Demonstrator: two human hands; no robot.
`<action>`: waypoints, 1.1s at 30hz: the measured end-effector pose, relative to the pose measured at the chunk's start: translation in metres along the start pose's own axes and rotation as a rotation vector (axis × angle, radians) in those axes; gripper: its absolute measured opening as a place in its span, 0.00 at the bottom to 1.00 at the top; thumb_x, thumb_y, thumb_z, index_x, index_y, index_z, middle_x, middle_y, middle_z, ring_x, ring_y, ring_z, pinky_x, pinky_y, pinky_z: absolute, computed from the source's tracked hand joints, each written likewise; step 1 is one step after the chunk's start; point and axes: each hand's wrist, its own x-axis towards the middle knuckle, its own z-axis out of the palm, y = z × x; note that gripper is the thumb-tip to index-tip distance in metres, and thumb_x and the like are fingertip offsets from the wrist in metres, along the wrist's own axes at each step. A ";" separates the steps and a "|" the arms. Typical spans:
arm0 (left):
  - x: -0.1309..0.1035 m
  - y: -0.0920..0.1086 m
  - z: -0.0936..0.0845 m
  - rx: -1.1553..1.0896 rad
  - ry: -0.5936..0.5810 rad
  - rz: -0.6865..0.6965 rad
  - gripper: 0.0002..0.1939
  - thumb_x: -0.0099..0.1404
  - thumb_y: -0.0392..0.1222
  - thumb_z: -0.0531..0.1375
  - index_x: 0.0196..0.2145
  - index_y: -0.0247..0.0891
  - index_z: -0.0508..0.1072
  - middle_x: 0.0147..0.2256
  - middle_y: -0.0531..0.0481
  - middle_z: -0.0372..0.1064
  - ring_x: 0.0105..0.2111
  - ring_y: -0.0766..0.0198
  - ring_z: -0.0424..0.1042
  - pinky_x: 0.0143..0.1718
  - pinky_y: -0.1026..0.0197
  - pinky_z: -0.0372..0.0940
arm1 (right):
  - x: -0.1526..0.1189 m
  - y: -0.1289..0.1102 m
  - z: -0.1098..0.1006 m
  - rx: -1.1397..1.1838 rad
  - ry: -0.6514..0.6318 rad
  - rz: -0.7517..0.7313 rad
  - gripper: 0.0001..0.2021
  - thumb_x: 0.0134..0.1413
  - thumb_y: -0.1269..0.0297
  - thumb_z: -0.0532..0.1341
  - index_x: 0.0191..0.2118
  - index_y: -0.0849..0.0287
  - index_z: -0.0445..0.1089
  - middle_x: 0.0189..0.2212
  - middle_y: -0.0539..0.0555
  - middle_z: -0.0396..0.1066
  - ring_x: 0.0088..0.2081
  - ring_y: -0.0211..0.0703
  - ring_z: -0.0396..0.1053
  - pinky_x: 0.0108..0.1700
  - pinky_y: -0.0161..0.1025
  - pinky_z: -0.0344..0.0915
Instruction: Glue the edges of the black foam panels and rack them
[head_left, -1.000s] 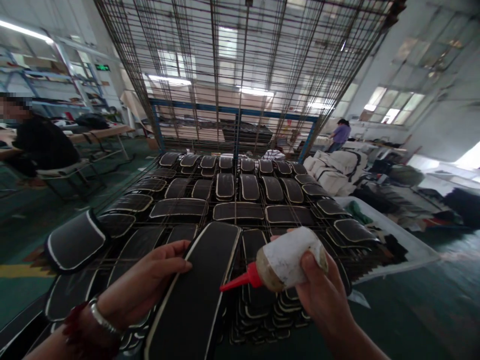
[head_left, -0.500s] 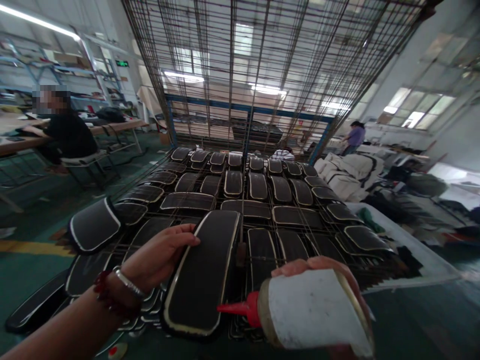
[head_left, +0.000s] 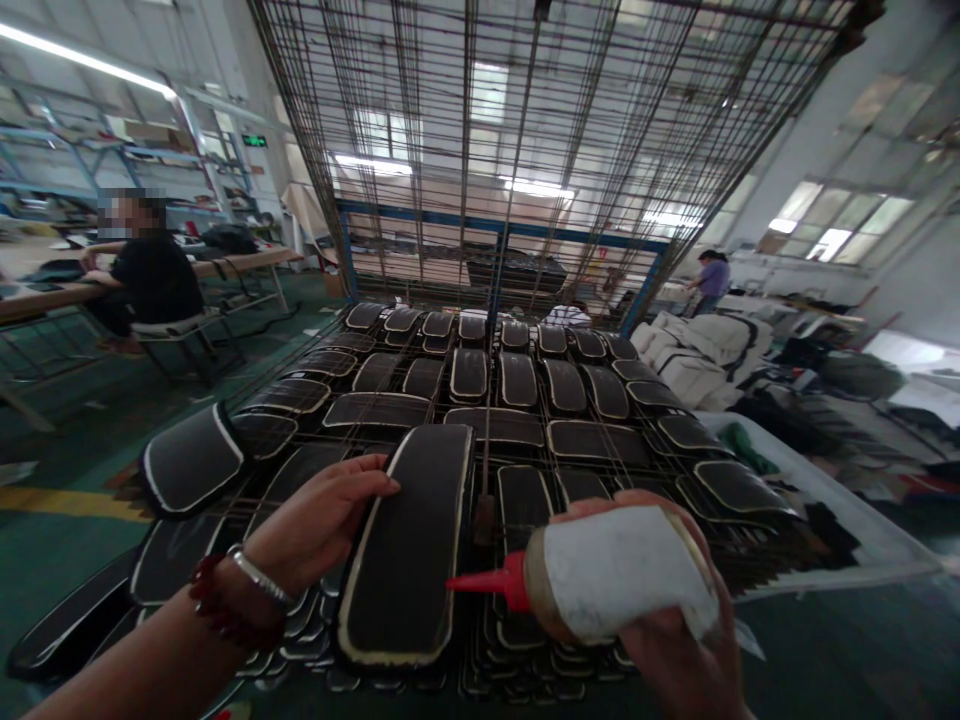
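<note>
My right hand (head_left: 675, 640) is wrapped around a glue bottle (head_left: 615, 585), lying on its side with its red nozzle (head_left: 487, 583) pointing left, the tip just at the right edge of the black pad (head_left: 409, 545) that my left hand (head_left: 319, 525) grips by its left edge, fingers curled over the pale rim. The lower part of my right hand runs out of the bottom of the view, and the bottle's white wrap hides what is inside; only a brownish band shows near the neck. I wear a bracelet (head_left: 255, 577) on the left wrist.

The pad lies on top of a stack of like pads (head_left: 525, 660) at the near edge of a wire rack (head_left: 480, 430). One more pad (head_left: 191, 460) sticks out over the rack's left edge. Rows of black pads with pale rims (head_left: 517, 380) cover the rack back to its far edge.

Above hangs a wire grid (head_left: 525, 120). On the left a seated person (head_left: 150, 275) leans at a long tabletop (head_left: 225, 262); at the far right a person in purple (head_left: 709, 275) stands near white bundles (head_left: 697, 355). The floor (head_left: 60, 460) is green.
</note>
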 end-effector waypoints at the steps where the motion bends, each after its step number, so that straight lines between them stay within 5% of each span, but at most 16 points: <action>1: -0.002 -0.001 0.001 0.015 -0.013 -0.009 0.11 0.56 0.23 0.63 0.35 0.34 0.78 0.29 0.44 0.81 0.24 0.56 0.79 0.27 0.56 0.78 | 0.008 0.003 0.000 0.016 0.021 0.019 0.26 0.61 0.46 0.72 0.57 0.53 0.69 0.49 0.65 0.72 0.48 0.65 0.73 0.45 0.55 0.74; 8: -0.012 -0.004 0.010 0.058 -0.139 -0.072 0.17 0.54 0.28 0.66 0.43 0.34 0.75 0.33 0.42 0.82 0.29 0.53 0.81 0.33 0.54 0.78 | 0.080 0.032 -0.003 0.164 0.357 -0.002 0.24 0.45 0.51 0.81 0.43 0.57 0.77 0.38 0.53 0.74 0.38 0.44 0.71 0.39 0.33 0.71; 12: -0.012 -0.006 0.010 0.061 -0.111 -0.074 0.20 0.52 0.28 0.67 0.44 0.35 0.74 0.33 0.43 0.82 0.29 0.53 0.81 0.32 0.55 0.77 | 0.101 0.042 -0.007 0.173 0.389 0.028 0.24 0.42 0.51 0.82 0.41 0.57 0.77 0.34 0.50 0.72 0.36 0.43 0.69 0.35 0.32 0.69; 21: -0.001 -0.007 0.001 0.091 -0.040 -0.007 0.18 0.60 0.27 0.63 0.48 0.35 0.72 0.35 0.42 0.83 0.29 0.54 0.82 0.32 0.55 0.78 | 0.030 0.027 0.007 0.209 0.167 0.408 0.22 0.49 0.51 0.80 0.43 0.60 0.79 0.34 0.57 0.74 0.33 0.46 0.71 0.33 0.35 0.72; 24: 0.003 -0.008 -0.001 0.096 -0.048 -0.004 0.17 0.61 0.27 0.63 0.48 0.35 0.72 0.35 0.42 0.83 0.30 0.55 0.82 0.33 0.56 0.78 | 0.026 0.023 0.005 0.283 0.166 0.507 0.23 0.48 0.50 0.80 0.43 0.59 0.79 0.35 0.57 0.74 0.34 0.48 0.72 0.34 0.37 0.74; 28: 0.003 -0.011 0.006 0.081 -0.057 -0.038 0.19 0.62 0.25 0.60 0.51 0.33 0.71 0.33 0.42 0.82 0.30 0.54 0.82 0.33 0.56 0.77 | 0.053 0.026 0.000 0.301 0.372 0.352 0.23 0.46 0.49 0.81 0.42 0.57 0.79 0.38 0.54 0.75 0.38 0.47 0.73 0.37 0.36 0.75; 33: 0.000 -0.019 0.021 0.079 -0.144 -0.073 0.21 0.62 0.28 0.61 0.53 0.35 0.70 0.34 0.44 0.82 0.31 0.52 0.82 0.33 0.55 0.77 | 0.079 0.037 -0.003 0.144 0.318 0.069 0.18 0.55 0.50 0.77 0.43 0.56 0.76 0.35 0.51 0.71 0.37 0.43 0.69 0.36 0.32 0.71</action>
